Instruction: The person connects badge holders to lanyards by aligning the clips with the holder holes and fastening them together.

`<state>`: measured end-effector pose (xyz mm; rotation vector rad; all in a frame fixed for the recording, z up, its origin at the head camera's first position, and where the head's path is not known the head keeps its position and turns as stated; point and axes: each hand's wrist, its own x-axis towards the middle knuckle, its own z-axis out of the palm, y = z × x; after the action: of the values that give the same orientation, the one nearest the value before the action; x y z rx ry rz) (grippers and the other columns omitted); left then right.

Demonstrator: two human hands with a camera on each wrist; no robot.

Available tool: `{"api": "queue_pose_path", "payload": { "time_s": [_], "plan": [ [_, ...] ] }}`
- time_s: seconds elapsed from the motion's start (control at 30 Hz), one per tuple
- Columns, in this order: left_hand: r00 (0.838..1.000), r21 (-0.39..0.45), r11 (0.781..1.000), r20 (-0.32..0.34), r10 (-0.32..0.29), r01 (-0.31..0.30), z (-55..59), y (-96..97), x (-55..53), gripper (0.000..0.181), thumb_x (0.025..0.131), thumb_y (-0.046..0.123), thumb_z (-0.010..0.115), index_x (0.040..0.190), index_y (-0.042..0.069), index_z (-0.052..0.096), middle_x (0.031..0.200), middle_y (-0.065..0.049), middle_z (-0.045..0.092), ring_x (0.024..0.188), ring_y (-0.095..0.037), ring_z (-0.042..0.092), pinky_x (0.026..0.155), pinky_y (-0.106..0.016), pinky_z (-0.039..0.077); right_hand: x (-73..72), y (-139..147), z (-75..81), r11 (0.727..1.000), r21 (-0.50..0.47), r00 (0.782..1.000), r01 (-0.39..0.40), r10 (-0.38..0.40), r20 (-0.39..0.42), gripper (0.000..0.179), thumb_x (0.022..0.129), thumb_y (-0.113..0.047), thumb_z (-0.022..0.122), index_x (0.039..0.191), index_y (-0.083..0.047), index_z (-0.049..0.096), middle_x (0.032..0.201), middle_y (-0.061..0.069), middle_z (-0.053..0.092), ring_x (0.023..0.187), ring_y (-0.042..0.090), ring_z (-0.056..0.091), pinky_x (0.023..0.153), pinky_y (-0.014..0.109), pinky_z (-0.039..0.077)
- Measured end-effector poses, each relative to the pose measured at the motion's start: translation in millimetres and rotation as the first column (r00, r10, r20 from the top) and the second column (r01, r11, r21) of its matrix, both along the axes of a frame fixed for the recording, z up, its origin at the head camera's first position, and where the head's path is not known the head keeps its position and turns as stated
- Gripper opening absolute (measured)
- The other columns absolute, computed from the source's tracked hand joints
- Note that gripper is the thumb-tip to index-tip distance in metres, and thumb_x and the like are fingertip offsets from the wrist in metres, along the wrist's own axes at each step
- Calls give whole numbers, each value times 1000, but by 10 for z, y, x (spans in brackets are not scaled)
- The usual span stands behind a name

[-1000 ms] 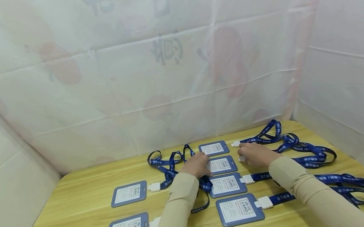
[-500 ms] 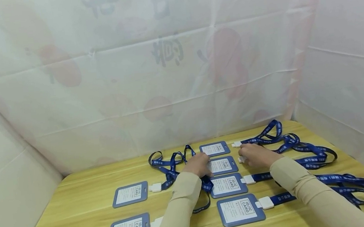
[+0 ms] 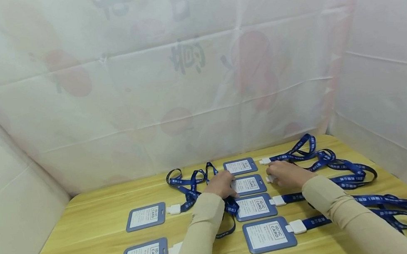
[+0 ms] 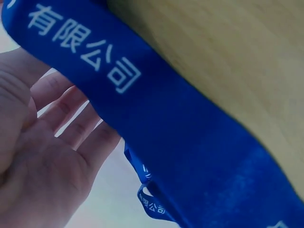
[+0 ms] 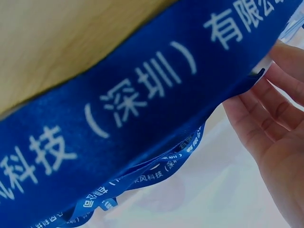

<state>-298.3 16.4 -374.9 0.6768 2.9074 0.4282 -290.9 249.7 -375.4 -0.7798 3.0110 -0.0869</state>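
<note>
Almost nothing is changed from half a second ago; against one second ago, the head view is shifted only very slightly. The same card holder (image 3: 249, 184), second from the back in the right-hand column, is flanked by both hands, which are held apart from each other. Its left edge is covered by the fingers of the left hand (image 3: 220, 185); whether it is pinched or merely touched cannot be told. The white clip (image 3: 270, 179), just beside the slotted end, is pinched by the right hand (image 3: 286, 174). In the wrist views a left strap (image 4: 190, 133) and a right strap (image 5: 142, 99), both blue and printed with white characters, are seen crossing in front of the fingers. The three column holders (image 3: 255, 207) and the two left-side holders (image 3: 146, 217) are left unmoved, flat on the wooden table (image 3: 97, 223).
</note>
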Motion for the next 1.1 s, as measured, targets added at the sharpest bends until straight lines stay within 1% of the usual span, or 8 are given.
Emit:
{"api": "queue_pose_path", "payload": {
  "time_s": [0.2,0.4,0.67,0.87,1.1],
  "plan": [
    [1000,2,1000,-1,-8,8,13,0,11,43,79,20,89,116,3,74,105,-5,67,86,-13,56,83,-28,52,-1,-9,10,1000,0,1000,-1,1,18,19,89,1,74,108,2,72,107,14,69,101,31,66,90,45,56],
    [1000,-1,1000,-4,-4,4,18,-4,25,47,79,21,90,120,3,73,109,-5,67,92,-14,59,88,-28,53,-4,-13,26,1000,-8,999,-1,1,36,17,89,1,74,106,3,72,101,10,68,93,25,64,85,42,57],
    [1000,-13,1000,0,-2,2,18,-13,16,51,79,23,90,123,4,72,116,-7,67,102,-18,62,95,-30,52,-20,-20,13,1000,-1,1000,8,-8,3,17,89,0,75,106,2,73,101,9,69,92,24,63,87,42,56],
    [1000,2,1000,12,-8,8,25,-15,17,50,80,22,89,124,3,72,117,-8,67,102,-19,62,95,-34,52,-25,-20,5,1000,10,1000,-6,6,-31,17,88,0,76,105,2,73,102,10,69,94,25,65,88,43,57],
    [1000,-5,1000,4,-13,14,28,-19,23,50,80,22,89,123,4,72,116,-7,68,102,-17,62,94,-31,52,-16,-43,5,1000,-4,999,-15,14,-43,17,89,0,76,105,2,75,103,12,70,95,27,65,88,44,57]
  ]
}}
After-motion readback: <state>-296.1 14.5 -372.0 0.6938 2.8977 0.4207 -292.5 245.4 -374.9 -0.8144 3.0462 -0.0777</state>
